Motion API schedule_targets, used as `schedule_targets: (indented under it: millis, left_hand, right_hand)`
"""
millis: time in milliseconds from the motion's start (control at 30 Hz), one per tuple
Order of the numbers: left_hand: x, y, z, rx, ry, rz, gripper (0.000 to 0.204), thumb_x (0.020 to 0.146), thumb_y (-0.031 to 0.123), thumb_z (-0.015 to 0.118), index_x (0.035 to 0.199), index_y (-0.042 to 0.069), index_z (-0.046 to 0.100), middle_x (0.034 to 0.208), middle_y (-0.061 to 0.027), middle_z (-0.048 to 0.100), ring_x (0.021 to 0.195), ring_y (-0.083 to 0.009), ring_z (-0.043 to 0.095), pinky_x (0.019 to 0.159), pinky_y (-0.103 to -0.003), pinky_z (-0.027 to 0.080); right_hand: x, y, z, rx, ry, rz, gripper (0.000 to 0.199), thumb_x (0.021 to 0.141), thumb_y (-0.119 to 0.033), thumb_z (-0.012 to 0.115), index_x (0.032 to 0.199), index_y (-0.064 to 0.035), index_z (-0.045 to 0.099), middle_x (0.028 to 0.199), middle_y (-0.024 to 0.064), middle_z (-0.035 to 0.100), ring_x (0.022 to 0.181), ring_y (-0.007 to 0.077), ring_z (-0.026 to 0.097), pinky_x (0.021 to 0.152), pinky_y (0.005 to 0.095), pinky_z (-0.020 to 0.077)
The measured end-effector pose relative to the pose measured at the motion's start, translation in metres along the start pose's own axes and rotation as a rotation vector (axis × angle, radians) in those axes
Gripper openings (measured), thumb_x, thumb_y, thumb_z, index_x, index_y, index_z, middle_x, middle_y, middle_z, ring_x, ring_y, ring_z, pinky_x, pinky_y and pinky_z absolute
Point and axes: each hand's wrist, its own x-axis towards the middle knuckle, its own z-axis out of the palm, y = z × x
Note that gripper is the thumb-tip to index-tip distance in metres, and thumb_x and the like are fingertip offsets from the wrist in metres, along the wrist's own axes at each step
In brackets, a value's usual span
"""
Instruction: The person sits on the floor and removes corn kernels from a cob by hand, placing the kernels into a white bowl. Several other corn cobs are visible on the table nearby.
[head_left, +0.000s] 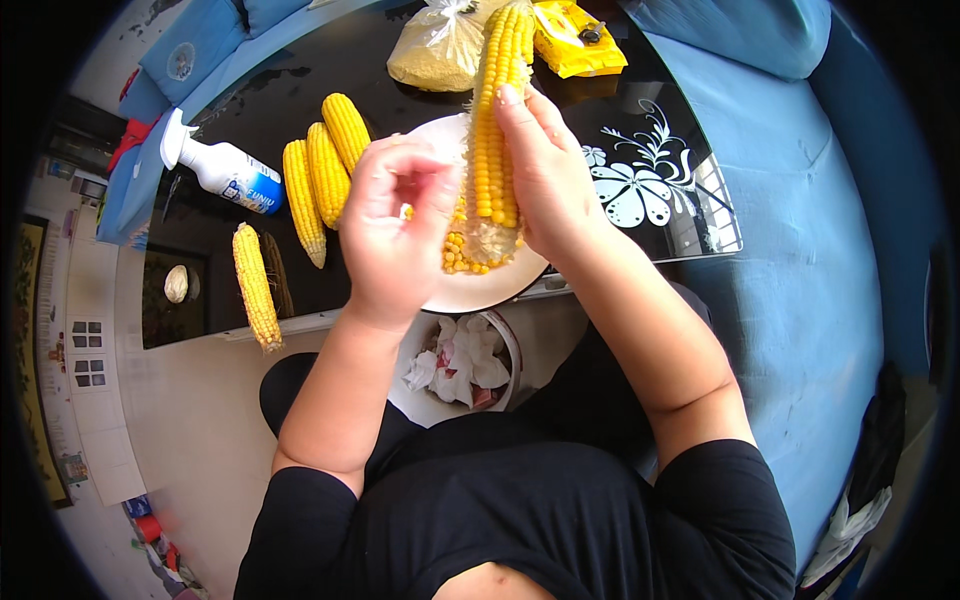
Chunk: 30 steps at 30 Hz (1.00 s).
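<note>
My right hand grips an ear of corn from its right side, thumb along the kernels. The ear stands nearly upright, and its left side shows a pale, stripped strip of cob. Just left of it is my left hand, apart from the ear, with curled fingers and thumb drawn in; whatever they hold is hidden. Below both hands, a white plate carries loose yellow kernels, partly covered by the hands and ear.
Three ears of corn lie left of the plate, another ear at the table's near edge. A white spray bottle, a bag of yellow grains and a yellow packet share the black table. Below is a bin with crumpled tissues.
</note>
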Motion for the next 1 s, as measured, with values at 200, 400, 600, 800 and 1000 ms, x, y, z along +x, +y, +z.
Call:
schedule_targets:
  millis: [200,400,600,800,1000]
  left_hand:
    - [-0.012,-0.005,-0.012,0.036,-0.108,-0.290,0.010,0.091,0.011,0.043,0.097,0.005,0.048,0.086,-0.0022,0.052,0.067,-0.0039,0.045,0.061,-0.017,0.037]
    - [-0.021,-0.006,-0.007,-0.017,-0.253,-0.235,0.023,0.085,0.012,0.055,0.099,0.000,0.040,0.081,-0.0047,0.049,0.068,-0.0068,0.048,0.060,-0.019,0.042]
    - [-0.023,-0.011,-0.008,-0.001,-0.262,-0.271,0.025,0.083,0.008,0.056,0.098,0.000,0.038,0.075,-0.0068,0.052,0.066,-0.0087,0.051,0.059,-0.022,0.044]
    - [-0.025,-0.014,-0.007,0.160,-0.284,-0.206,0.024,0.084,0.007,0.052,0.100,-0.001,0.037,0.078,-0.0120,0.053,0.066,-0.0187,0.054,0.062,-0.029,0.046]
    - [-0.025,-0.011,-0.006,0.363,-0.302,-0.026,0.023,0.083,0.004,0.049,0.102,-0.001,0.037,0.085,-0.0164,0.052,0.073,-0.0268,0.055,0.068,-0.034,0.045]
  right_hand:
    - [-0.002,-0.003,0.001,0.114,0.010,0.113,0.035,0.090,-0.031,0.046,0.111,-0.0027,0.046,0.086,0.0030,0.052,0.075,0.0079,0.048,0.066,0.0219,0.0418]
    - [-0.002,0.005,0.001,0.000,-0.002,0.080,0.035,0.089,-0.029,0.049,0.111,-0.0022,0.044,0.089,0.0032,0.051,0.077,0.0076,0.047,0.067,0.0222,0.0414]
    - [-0.002,0.009,0.002,-0.083,-0.016,0.003,0.043,0.088,-0.030,0.051,0.118,-0.0006,0.040,0.093,0.0046,0.052,0.082,0.0089,0.047,0.072,0.0235,0.0418]
    - [0.000,0.013,-0.002,-0.168,0.003,0.040,0.047,0.088,-0.032,0.050,0.121,-0.0011,0.038,0.096,0.0047,0.051,0.084,0.0096,0.047,0.075,0.0240,0.0414]
    - [0.000,0.012,-0.003,-0.112,0.017,0.072,0.044,0.088,-0.032,0.050,0.119,-0.0020,0.040,0.093,0.0036,0.051,0.082,0.0087,0.046,0.073,0.0236,0.0413]
